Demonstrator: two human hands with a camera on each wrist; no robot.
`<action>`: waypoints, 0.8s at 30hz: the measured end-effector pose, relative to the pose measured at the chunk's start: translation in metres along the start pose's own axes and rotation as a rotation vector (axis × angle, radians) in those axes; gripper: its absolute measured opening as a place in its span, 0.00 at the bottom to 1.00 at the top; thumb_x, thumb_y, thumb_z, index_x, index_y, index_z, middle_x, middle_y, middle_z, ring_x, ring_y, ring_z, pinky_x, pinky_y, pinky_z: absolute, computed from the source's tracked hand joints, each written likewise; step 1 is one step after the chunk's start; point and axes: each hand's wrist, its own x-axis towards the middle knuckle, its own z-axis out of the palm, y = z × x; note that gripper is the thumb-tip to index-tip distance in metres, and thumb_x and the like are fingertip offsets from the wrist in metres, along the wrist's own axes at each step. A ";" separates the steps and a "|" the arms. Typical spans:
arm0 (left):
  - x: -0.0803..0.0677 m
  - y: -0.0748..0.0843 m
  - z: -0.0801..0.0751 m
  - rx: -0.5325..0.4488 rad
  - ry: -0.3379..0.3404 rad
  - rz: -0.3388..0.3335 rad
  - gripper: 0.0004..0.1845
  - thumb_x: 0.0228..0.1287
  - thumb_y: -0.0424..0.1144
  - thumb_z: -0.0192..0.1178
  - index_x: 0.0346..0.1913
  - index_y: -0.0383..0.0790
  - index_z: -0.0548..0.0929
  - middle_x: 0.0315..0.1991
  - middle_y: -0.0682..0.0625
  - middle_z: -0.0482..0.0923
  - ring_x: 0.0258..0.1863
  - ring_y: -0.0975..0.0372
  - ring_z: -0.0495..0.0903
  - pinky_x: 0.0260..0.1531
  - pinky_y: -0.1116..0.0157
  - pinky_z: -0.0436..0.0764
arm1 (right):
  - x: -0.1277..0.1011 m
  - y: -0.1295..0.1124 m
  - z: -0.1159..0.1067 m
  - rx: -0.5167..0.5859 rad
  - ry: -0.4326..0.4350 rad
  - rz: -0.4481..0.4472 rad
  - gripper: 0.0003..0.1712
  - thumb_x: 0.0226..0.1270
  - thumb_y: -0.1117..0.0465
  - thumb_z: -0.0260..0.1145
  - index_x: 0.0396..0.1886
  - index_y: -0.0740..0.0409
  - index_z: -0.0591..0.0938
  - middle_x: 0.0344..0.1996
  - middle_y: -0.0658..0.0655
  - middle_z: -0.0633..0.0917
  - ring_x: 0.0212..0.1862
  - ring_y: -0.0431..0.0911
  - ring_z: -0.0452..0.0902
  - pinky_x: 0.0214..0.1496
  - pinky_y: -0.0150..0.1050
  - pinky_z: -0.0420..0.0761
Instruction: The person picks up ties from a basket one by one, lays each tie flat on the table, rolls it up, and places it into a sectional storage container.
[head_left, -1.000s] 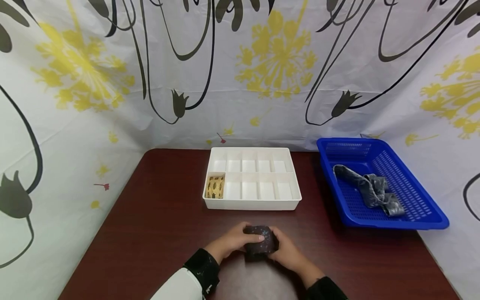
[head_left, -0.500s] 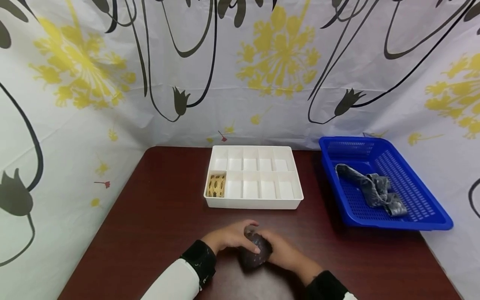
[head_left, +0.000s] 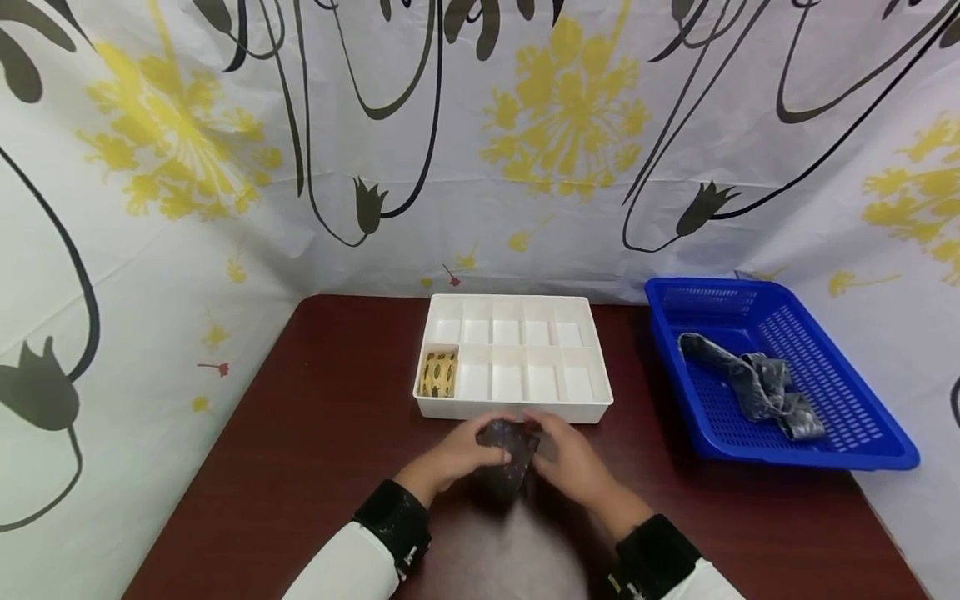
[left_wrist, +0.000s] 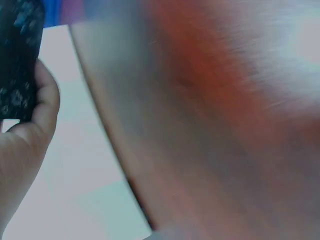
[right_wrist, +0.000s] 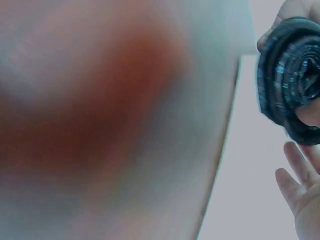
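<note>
A dark, speckled cloth strip (head_left: 504,458) is wound into a roll and held up between both hands, in front of the white tray. My left hand (head_left: 459,454) grips it from the left, thumb across the near side. In the left wrist view the roll (left_wrist: 19,60) lies against a curled finger. From the right, my right hand (head_left: 576,468) holds its other end. The right wrist view looks onto the spiral end of the roll (right_wrist: 275,85); a thumb (right_wrist: 311,113) presses on the coil, and other fingers below are spread.
A white divided tray (head_left: 517,411) stands behind the hands, a yellow patterned roll (head_left: 438,373) in its front-left compartment. At right, a blue basket (head_left: 795,458) holds a crumpled grey cloth strip (head_left: 761,387). A patterned curtain (head_left: 480,167) hangs behind the brown table (head_left: 315,467).
Both hands have turned the dark roll and moved it slightly away, nearer the tray. The right hand's fingers have shifted up around its far side.
</note>
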 end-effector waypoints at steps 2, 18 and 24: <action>0.004 0.007 -0.005 -0.023 0.089 -0.013 0.30 0.50 0.34 0.64 0.61 0.41 0.74 0.55 0.37 0.73 0.49 0.50 0.75 0.46 0.54 0.79 | 0.009 0.003 -0.008 -0.013 0.054 0.061 0.33 0.52 0.74 0.70 0.60 0.65 0.74 0.49 0.63 0.82 0.53 0.57 0.78 0.53 0.52 0.77; 0.064 0.034 -0.045 0.012 0.529 -0.047 0.29 0.52 0.38 0.58 0.61 0.40 0.69 0.54 0.41 0.71 0.49 0.52 0.70 0.44 0.59 0.73 | 0.034 0.064 -0.030 -0.262 0.162 0.352 0.23 0.68 0.66 0.57 0.61 0.70 0.71 0.63 0.70 0.69 0.69 0.62 0.57 0.66 0.57 0.64; 0.079 0.027 -0.047 0.063 0.521 -0.062 0.26 0.53 0.37 0.59 0.56 0.36 0.69 0.51 0.41 0.72 0.48 0.53 0.71 0.46 0.58 0.73 | 0.027 0.065 -0.019 -0.252 0.223 0.307 0.19 0.70 0.66 0.55 0.57 0.70 0.74 0.60 0.69 0.72 0.70 0.62 0.56 0.65 0.58 0.66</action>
